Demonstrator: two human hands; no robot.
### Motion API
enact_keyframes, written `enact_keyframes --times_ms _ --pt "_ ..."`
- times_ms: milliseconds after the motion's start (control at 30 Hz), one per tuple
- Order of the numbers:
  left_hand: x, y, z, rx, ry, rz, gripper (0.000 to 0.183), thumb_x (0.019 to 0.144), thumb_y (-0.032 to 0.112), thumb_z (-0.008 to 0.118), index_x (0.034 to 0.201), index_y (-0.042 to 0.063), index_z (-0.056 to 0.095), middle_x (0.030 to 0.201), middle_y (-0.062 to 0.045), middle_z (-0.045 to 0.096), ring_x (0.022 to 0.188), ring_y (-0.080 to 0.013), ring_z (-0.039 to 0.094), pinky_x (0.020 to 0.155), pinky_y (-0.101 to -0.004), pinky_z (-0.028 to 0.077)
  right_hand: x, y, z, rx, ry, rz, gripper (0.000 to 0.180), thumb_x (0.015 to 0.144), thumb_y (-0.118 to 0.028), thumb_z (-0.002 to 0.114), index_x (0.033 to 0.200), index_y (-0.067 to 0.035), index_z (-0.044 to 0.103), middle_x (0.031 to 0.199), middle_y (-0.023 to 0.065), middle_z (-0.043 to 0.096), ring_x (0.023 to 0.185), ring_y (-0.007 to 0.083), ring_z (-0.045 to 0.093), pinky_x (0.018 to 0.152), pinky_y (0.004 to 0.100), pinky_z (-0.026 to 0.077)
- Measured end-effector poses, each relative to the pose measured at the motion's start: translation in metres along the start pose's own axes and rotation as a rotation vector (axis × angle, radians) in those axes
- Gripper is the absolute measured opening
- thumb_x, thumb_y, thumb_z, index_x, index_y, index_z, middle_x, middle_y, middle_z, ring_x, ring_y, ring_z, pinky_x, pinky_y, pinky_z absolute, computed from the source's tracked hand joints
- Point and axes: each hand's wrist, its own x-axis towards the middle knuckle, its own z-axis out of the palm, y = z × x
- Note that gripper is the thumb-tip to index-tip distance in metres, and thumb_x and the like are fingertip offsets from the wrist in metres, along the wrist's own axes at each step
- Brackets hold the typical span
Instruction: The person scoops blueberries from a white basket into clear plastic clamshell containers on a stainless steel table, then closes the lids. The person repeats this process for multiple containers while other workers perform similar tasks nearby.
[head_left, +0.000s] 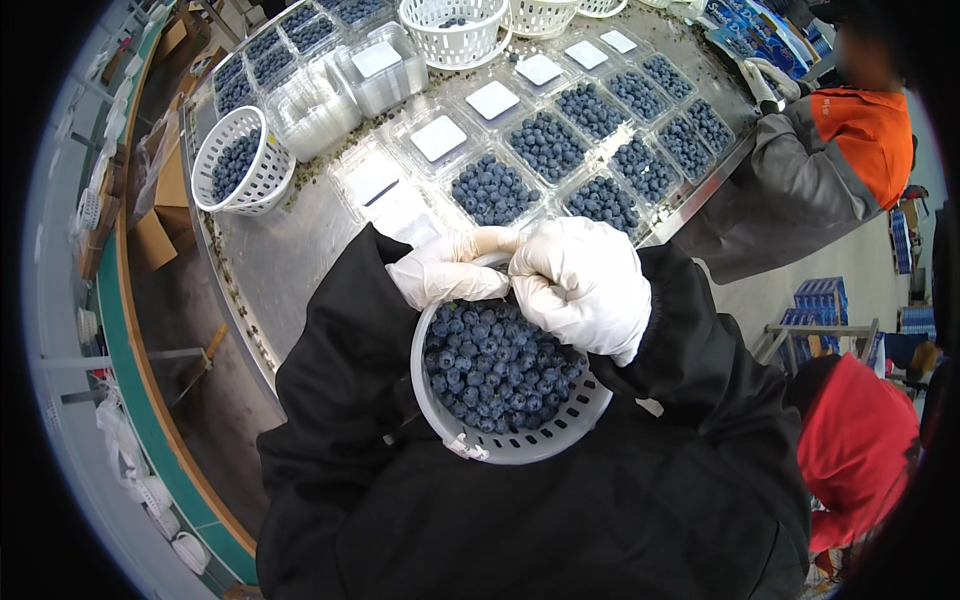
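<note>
A grey plastic basket (525, 450) of blueberries (502, 367) is against my body, at the table's near edge. My left hand (454, 271), in a pale glove, has the basket's far rim between thumb and forefinger. Over the basket's right side, my gloved right hand (581, 285) has its fingers curled in; whether anything is inside them is hidden. Just beyond my hands, a clear plastic clamshell (495, 190) full of blueberries lies with its lid back. Several more filled clamshells (549, 146) stand in rows beyond it. A white pad (439, 138) shows on a lid.
The metal table (300, 247) carries a white basket (244, 161) of blueberries, stacked clamshells (311, 105) and another white basket (454, 34) at the back. A co-worker (825, 150) with gloved hands stands right. Behind, at right, is a person in red (859, 450).
</note>
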Motion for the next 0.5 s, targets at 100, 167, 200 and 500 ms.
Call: enact_keyframes --times_ms 100,167,200,500 --pt "0.002 0.001 0.000 0.018 0.005 0.032 0.056 0.087 0.014 0.064 0.137 -0.003 0.046 0.130 -0.012 0.056 0.120 -0.0191 0.053 0.102 -0.0316 0.039 -0.001 -0.005 -0.017 0.164 -0.165 0.145 0.005 0.074 -0.004 0.065 0.072 -0.005 0.062 0.072 0.0072 0.063 0.064 0.0216 0.062 0.060 0.0307 0.048" --pt "0.004 0.002 0.003 0.086 -0.029 0.149 0.056 0.086 0.015 0.064 0.137 -0.004 0.047 0.134 -0.015 0.054 0.124 -0.0218 0.051 0.105 -0.0341 0.037 -0.006 -0.002 -0.035 0.229 -0.247 0.032 0.006 0.073 -0.003 0.065 0.070 -0.005 0.061 0.071 0.0073 0.062 0.064 0.0201 0.062 0.060 0.0304 0.047" --pt "0.004 0.005 0.003 0.052 -0.090 0.126 0.055 0.087 0.018 0.062 0.136 -0.005 0.047 0.137 -0.018 0.053 0.129 -0.0251 0.047 0.110 -0.0364 0.033 -0.012 0.000 -0.055 0.260 -0.264 0.052 0.003 0.075 -0.004 0.065 0.075 -0.007 0.063 0.072 0.0082 0.063 0.065 0.0229 0.062 0.060 0.0327 0.048" --pt "0.021 0.013 0.013 0.026 -0.079 0.135 0.051 0.097 0.037 0.054 0.130 -0.002 0.053 0.126 -0.013 0.060 0.119 -0.0205 0.054 0.104 -0.0338 0.039 -0.039 0.000 -0.077 0.075 -0.293 0.238 0.029 0.074 0.004 0.066 0.100 -0.008 0.070 0.085 0.0103 0.070 0.080 0.0283 0.068 0.070 0.0345 0.055"
